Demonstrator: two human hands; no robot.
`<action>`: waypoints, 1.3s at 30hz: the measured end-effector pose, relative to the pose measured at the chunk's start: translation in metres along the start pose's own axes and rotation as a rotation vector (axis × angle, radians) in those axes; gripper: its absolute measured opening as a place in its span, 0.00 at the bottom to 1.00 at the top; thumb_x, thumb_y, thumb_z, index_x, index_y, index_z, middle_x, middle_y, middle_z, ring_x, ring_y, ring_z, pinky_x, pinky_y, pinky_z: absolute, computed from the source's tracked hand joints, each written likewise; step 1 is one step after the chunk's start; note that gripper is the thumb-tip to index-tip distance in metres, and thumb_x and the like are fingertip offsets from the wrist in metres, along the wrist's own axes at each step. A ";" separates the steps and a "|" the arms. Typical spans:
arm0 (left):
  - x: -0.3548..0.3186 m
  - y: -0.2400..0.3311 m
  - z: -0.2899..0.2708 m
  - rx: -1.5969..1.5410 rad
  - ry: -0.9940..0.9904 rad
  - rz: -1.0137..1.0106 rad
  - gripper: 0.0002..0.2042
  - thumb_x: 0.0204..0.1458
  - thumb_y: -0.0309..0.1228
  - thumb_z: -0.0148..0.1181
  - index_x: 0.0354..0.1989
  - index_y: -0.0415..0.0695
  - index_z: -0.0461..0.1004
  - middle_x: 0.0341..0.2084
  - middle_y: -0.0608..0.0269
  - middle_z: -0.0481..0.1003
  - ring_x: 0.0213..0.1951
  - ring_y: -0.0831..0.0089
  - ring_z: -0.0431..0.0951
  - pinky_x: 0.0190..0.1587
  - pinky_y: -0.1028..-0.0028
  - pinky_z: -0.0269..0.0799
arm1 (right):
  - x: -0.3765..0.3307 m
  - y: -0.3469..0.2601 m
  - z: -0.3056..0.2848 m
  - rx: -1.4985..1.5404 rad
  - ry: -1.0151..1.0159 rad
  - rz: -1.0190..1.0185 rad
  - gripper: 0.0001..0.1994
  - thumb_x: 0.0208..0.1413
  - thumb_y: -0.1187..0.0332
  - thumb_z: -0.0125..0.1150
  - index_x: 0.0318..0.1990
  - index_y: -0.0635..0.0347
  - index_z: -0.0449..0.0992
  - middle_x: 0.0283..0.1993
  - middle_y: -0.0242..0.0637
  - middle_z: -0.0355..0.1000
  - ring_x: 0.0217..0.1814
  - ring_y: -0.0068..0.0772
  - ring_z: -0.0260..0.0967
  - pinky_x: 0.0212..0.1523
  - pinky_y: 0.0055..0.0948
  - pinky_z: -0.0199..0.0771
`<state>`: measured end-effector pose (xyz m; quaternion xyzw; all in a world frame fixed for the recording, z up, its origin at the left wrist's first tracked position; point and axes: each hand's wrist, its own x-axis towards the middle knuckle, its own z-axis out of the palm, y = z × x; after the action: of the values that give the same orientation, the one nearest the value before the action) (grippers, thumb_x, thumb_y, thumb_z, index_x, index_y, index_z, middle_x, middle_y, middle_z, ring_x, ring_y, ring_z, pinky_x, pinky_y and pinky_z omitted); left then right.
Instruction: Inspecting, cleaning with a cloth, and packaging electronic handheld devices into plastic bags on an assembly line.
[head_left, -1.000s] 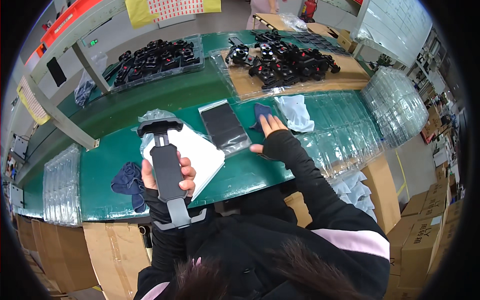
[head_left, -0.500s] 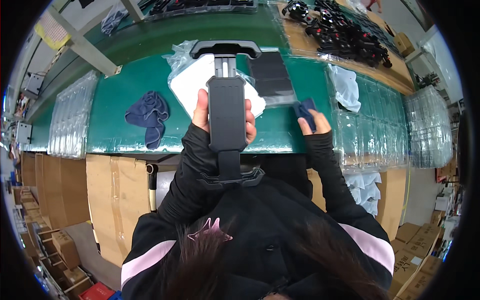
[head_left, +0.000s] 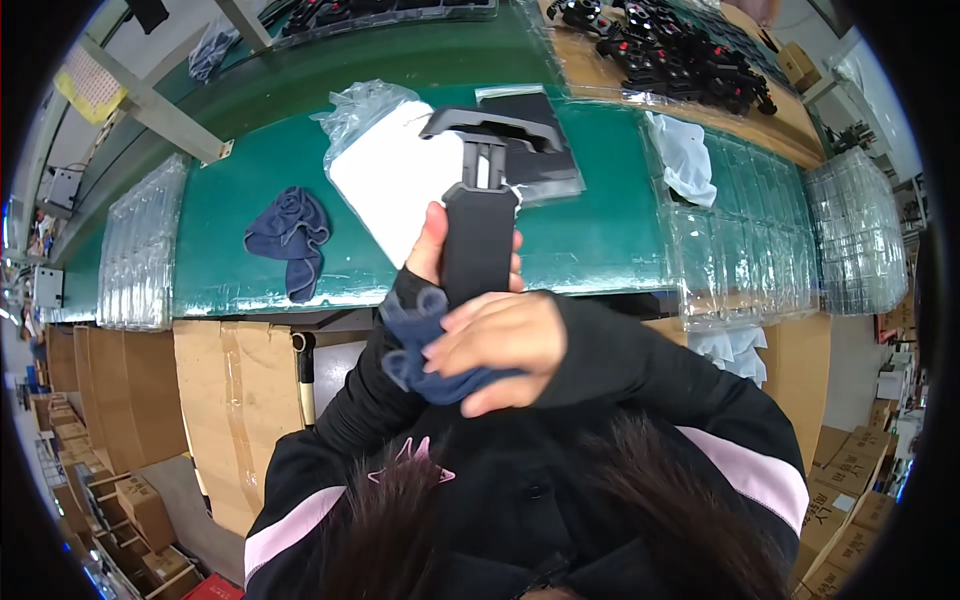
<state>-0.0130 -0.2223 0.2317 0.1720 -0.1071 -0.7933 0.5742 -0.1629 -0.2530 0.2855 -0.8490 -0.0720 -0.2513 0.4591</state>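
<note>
My left hand is closed round the middle of a black tablet-holder clamp, its thumb on the left side and fingertips showing on the right. The clamp stands tilted slightly to the right, with a curved jaw on two metal rods at its top. Over its lower end, my right hand presses a dark blue cloth, which covers the bottom jaw. A second dark blue cloth lies crumpled on the green table, to the left of my hands.
Beyond my hands lie a white sheet with clear plastic and a dark flat pack. Clear plastic trays stand at the right, more trays at the left. Black parts fill a cardboard surface at the back right.
My right hand has come from the table at the right to the clamp's lower end, bringing the cloth. The clamp has shifted a little right and tilted.
</note>
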 end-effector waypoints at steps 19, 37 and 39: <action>0.024 0.035 0.031 -0.134 0.037 -0.018 0.38 0.37 0.61 0.61 0.43 0.35 0.66 0.31 0.63 0.69 0.31 0.74 0.67 0.39 0.73 0.66 | -0.014 -0.016 -0.031 0.236 0.226 0.287 0.18 0.51 0.62 0.62 0.44 0.65 0.69 0.36 0.37 0.72 0.40 0.30 0.71 0.43 0.28 0.69; 0.011 0.077 0.046 0.408 0.063 0.313 0.13 0.57 0.35 0.48 0.39 0.36 0.69 0.29 0.52 0.75 0.38 0.57 0.77 0.42 0.63 0.74 | -0.026 0.003 -0.022 -0.452 0.076 0.079 0.20 0.33 0.56 0.71 0.33 0.56 0.74 0.25 0.34 0.67 0.27 0.38 0.67 0.28 0.31 0.67; 0.008 0.059 0.056 0.674 0.028 0.473 0.12 0.58 0.33 0.46 0.38 0.34 0.69 0.19 0.59 0.71 0.32 0.63 0.77 0.38 0.69 0.73 | -0.038 0.004 -0.032 -0.228 0.466 0.407 0.16 0.42 0.61 0.67 0.34 0.61 0.73 0.32 0.40 0.72 0.35 0.34 0.72 0.36 0.30 0.70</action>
<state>0.0144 -0.2500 0.3041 0.3318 -0.3896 -0.5576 0.6536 -0.2055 -0.2777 0.2784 -0.8117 0.2347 -0.3485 0.4058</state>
